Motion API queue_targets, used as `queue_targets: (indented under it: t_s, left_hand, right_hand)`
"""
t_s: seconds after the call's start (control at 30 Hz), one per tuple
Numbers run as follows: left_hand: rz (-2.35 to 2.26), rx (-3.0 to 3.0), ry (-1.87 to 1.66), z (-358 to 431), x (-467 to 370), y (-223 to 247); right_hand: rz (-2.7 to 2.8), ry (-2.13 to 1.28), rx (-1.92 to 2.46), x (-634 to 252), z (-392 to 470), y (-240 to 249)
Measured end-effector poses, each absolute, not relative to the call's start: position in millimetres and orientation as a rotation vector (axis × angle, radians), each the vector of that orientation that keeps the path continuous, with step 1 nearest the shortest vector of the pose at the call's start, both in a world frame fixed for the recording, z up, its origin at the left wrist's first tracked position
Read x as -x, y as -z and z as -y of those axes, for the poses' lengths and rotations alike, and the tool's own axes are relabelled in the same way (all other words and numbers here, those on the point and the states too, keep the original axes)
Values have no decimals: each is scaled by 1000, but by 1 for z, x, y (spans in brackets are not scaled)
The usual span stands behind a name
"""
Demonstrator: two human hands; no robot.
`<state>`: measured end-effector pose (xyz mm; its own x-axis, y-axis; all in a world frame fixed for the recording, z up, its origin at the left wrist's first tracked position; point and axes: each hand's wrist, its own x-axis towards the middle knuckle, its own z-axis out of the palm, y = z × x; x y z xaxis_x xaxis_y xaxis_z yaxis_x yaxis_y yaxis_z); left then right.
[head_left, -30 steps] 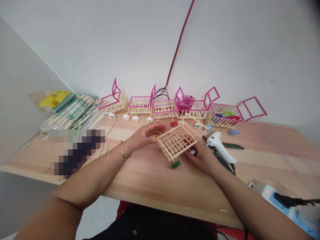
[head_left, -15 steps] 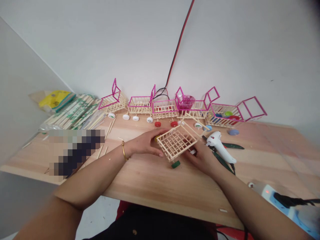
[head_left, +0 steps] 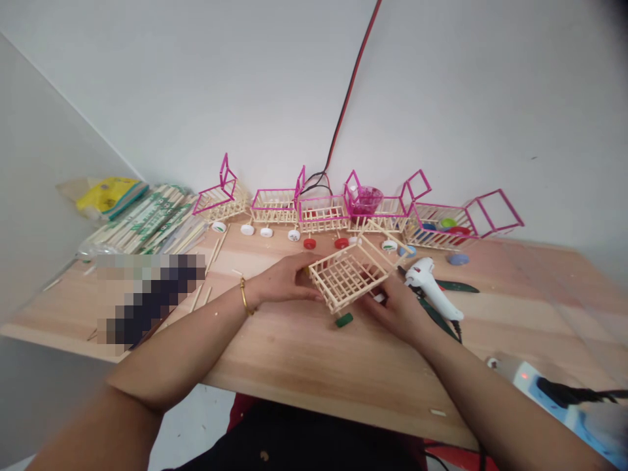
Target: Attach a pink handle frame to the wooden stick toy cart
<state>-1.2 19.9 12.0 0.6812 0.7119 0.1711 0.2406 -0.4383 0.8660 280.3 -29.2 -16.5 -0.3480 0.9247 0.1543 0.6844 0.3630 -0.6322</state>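
Bare stick cart [head_left: 347, 280], unpainted, sits mid-counter between the person's two hands, tilted, its open basket facing up toward the viewer. Frame handle rises at the far right corner. Green wheel [head_left: 344, 320] at the near end; whether it meets the counter [head_left: 294, 360] cannot be told.

Right hand [head_left: 395, 304]: closed on the cart's right side, fingers running beneath the basket, a white wheel [head_left: 379, 297] partly hidden there. Left hand [head_left: 292, 278]: thumb and fingers parted in a curve about the left end, thumb by the near corner, a yellow wheel [head_left: 307, 269] just inside; how firmly it presses cannot be told. Gold bangle [head_left: 244, 297] on the left wrist.

Behind: five magenta-rimmed carts [head_left: 324, 199] in a row near the wall; magenta cup [head_left: 369, 199] among them. Right of the right hand: white glue gun [head_left: 434, 291], overlapping a green-handled tool [head_left: 461, 286]. Nearer, a power strip [head_left: 554, 407], lamp lit. Far left: bagged sticks [head_left: 142, 222] beside a yellow packet [head_left: 110, 196].
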Motion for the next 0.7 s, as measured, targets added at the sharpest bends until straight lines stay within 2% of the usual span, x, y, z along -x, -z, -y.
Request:
queue_targets:
  t_s: [0.43,0.7]
  left_hand:
    - [-783,-2023,-897,-22,6,-5]
    - [-843,-2048,-860,-26,5,-2]
  right_hand:
    - [2080,-627,1435,-282,30,22]
    - [2043,-692,1426,-280,30,21]
